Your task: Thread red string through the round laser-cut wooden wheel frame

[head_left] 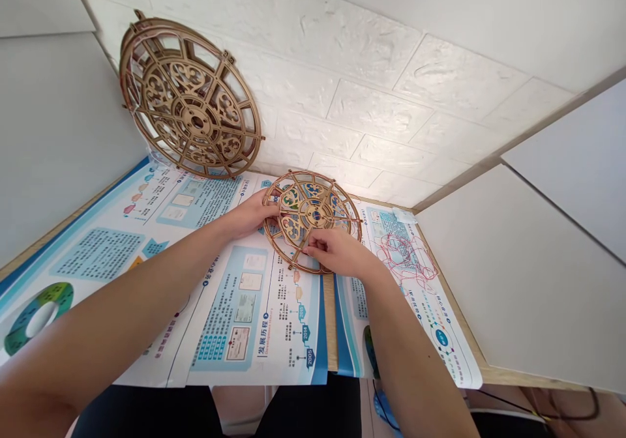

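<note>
A round, openwork wooden wheel with spokes and scroll patterns stands tilted over the printed sheets. At its left rim, my left hand is closed on the edge, fingers reaching in among the openings. My right hand is closed in a pinch in front of the wheel's lower part. What its fingertips hold is too small to make out. A thin pale line, like cord, runs across the wheel's left side.
Larger matching wooden wheels lean in a stack against the white brick-pattern wall. Tangled red thread lies on the right. Printed posters cover the wooden table, and white panels flank both sides.
</note>
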Demonstrator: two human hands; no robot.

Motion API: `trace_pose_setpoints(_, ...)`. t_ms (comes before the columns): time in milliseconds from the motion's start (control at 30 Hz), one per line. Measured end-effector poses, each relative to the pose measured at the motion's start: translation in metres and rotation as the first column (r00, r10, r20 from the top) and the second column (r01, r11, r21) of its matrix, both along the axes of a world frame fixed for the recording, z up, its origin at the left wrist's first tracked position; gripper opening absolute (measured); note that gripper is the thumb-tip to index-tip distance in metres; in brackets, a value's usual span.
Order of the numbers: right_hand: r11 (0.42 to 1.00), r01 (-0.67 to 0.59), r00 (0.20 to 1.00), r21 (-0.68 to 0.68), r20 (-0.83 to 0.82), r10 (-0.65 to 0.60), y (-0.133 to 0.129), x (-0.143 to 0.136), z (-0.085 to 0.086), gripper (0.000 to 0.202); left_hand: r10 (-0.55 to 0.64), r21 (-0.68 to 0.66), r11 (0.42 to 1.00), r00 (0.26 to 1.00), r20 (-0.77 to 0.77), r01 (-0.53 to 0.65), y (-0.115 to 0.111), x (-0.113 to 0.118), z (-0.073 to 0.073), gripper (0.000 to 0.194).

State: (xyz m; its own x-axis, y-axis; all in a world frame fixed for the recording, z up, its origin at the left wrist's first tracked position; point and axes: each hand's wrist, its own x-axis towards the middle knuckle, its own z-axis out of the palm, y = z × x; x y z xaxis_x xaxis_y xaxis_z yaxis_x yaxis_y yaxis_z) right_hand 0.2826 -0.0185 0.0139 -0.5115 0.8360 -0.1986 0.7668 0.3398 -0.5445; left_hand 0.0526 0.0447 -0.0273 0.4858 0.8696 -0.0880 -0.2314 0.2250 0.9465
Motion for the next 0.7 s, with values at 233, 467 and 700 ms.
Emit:
trace_pose_setpoints(233,0.996,0.082,0.997,-0.025,-0.002,-0.082,0.001,-0.004,-0.003,0.02,0.014,0.016,1.0,1.0,0.018,-0.015,0.001,0.0,-0.002,0.053)
trace_pose_setpoints(467,0.984,0.16,0.987,-0.074,-0.01,-0.161,0.002,-0.007,-0.004,0.012,-0.01,-0.011,1.0,1.0,0.013,0.01,0.002,0.001,-0.001,0.051)
trace_pose_setpoints(700,0.977,0.19,0.982,-0.094,0.017,-0.189,0.001,-0.011,0.0,0.013,-0.006,-0.013,1.0,1.0,0.018,0.007,0.002,0.0,-0.001,0.047)
